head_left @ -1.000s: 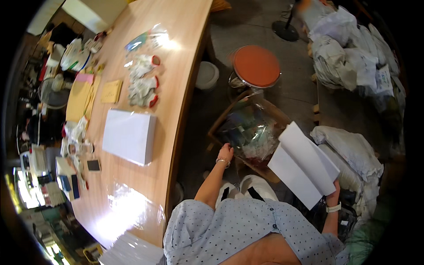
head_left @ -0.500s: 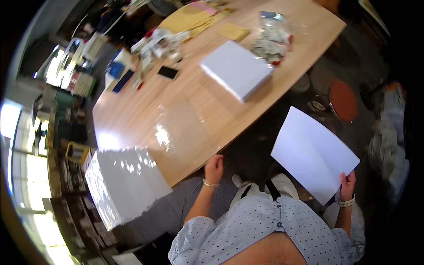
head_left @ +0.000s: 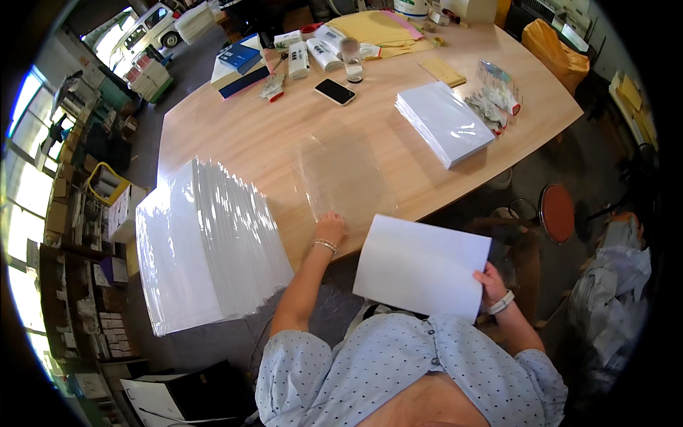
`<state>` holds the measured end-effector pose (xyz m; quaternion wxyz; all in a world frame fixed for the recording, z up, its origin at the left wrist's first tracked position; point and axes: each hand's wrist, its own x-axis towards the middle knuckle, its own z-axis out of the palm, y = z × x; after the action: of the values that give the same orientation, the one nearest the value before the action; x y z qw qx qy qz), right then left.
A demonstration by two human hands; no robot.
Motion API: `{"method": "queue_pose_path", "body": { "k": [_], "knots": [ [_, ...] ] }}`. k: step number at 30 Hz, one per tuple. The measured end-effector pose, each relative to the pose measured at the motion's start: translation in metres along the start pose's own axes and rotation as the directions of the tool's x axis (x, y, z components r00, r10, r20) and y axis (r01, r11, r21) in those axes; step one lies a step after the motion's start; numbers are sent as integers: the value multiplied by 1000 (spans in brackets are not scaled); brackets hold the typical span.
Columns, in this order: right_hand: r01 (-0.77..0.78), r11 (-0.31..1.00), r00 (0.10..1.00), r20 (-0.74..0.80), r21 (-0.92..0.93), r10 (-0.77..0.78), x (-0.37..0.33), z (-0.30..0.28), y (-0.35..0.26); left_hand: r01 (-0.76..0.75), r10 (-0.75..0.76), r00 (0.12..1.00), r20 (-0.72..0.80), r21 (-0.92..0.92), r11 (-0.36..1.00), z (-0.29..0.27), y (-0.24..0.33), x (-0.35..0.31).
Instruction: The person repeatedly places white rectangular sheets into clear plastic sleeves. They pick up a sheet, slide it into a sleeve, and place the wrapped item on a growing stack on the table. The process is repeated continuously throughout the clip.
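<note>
A sheet or thin stack of white paper [head_left: 423,267] is held at its right edge by my right hand [head_left: 491,283], closed with the thumb on top. It hangs level in front of my body, just off the table's near edge. My left hand [head_left: 330,227] has its fingers curled at the near left corner of a clear plastic bag [head_left: 345,174] lying flat on the table. How firmly the fingertips pinch the film is hard to see. To the left, many clear plastic sleeves [head_left: 213,249] lie fanned in an overlapping pile.
On the wooden table [head_left: 245,139] a wrapped white paper stack [head_left: 445,122] lies at right, near bagged gloves [head_left: 494,99]. Farther back are a phone [head_left: 335,92], blue boxes [head_left: 242,58], white packets [head_left: 324,53] and yellow sheets [head_left: 377,32]. A red-seated stool [head_left: 556,212] stands right.
My right hand has brought the paper leftward toward the table. My left hand has moved from the table edge onto the clear bag. The view has turned and levelled.
</note>
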<state>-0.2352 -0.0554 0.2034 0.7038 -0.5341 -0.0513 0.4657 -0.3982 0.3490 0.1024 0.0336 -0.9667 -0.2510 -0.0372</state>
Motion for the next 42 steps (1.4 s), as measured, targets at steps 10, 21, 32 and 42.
{"method": "queue_pose_path", "body": {
  "k": [10,21,32,42],
  "knots": [
    [-66,997,996,-62,-36,64,27,6,60,-52,52,996,78,-4,999,-32,11,-9],
    [-68,997,997,-26,44,70,33,6,48,225,-200,971,130,-230,947,-11,-7,15],
    [-43,991,999,-18,125,45,75,14,32,-59,-23,970,-241,-328,943,21,-24,-12],
    [-59,988,977,-193,145,87,103,2,75,607,-466,775,426,-706,364,-11,-13,-9]
  ]
}}
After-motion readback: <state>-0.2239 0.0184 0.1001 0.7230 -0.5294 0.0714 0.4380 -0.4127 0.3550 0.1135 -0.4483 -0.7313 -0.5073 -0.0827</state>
